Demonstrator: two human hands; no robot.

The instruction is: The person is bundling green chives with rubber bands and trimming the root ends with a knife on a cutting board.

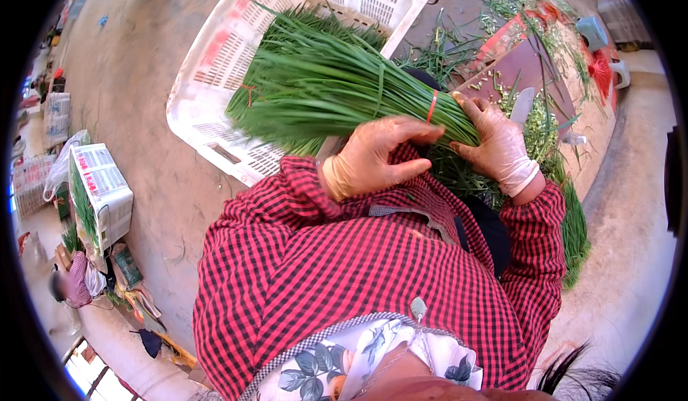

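A bundle of long green garlic chives [344,84], bound with a red band [432,106] near its cut ends, lies slantwise over a white plastic crate [185,94]. My right hand [492,135], in a thin translucent glove, grips the cut ends. Against the bundle's lower edge, near the band, is my left hand [384,156], also gloved, its thumb apart from its fingers; whether it grips any stems cannot be told. More chives lie inside the crate under the bundle. A knife blade [522,105] rests among trimmings right of my right hand.
A dark red board [545,73] with cut bits lies at the right, near a light blue container [592,33]. Loose chives [575,234] lie beside my right sleeve. Another white crate [115,207] holding chives stands at the left. A person [80,280] is farther off.
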